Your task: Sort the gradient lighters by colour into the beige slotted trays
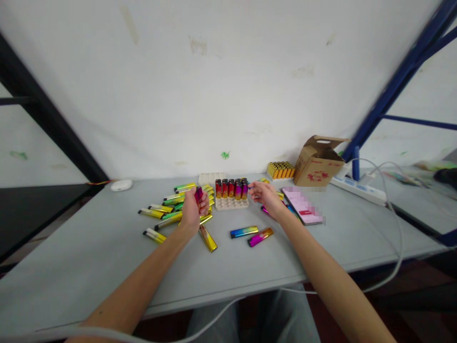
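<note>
My left hand is closed around a magenta lighter, held upright above a scattered pile of yellow-green lighters. My right hand reaches toward the right end of a white tray that holds a row of red-to-purple lighters standing upright; its fingers are curled near the last one, and whether they hold anything I cannot make out. Two loose lighters, a blue-yellow one and a pink-orange one, lie on the grey table between my arms.
An empty white tray sits behind the filled one. A pack of orange lighters, a brown cardboard box, a phone, a white power strip with cables and a white puck stand around the table.
</note>
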Demonstrator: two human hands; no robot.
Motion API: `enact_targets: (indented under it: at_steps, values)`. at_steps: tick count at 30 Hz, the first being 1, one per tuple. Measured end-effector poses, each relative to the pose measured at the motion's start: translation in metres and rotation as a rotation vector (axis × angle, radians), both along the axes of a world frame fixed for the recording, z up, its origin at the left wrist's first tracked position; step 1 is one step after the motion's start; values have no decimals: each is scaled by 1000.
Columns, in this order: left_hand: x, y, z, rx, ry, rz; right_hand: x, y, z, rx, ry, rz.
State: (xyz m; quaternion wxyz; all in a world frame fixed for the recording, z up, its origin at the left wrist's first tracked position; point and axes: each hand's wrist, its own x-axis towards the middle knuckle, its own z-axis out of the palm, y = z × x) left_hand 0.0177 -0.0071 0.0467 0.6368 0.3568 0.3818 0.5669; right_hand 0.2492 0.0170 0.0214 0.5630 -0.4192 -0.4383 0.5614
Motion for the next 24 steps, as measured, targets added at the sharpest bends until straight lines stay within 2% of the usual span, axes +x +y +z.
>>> enact_targets:
  at_steps: [6, 13, 18, 24]
  values:
    - [6, -1, -1, -17, 23, -51, 1, 0, 2, 0, -9, -12]
    - [8, -7, -2, 5, -23, -155, 1, -2, 4, 1, -4, -1]
    - [11, -7, -4, 0, -72, -176, 1, -3, 6, 1, -10, -2]
    - [10, -9, -6, -62, -86, -308, 1, -2, 4, 11, -38, -5]
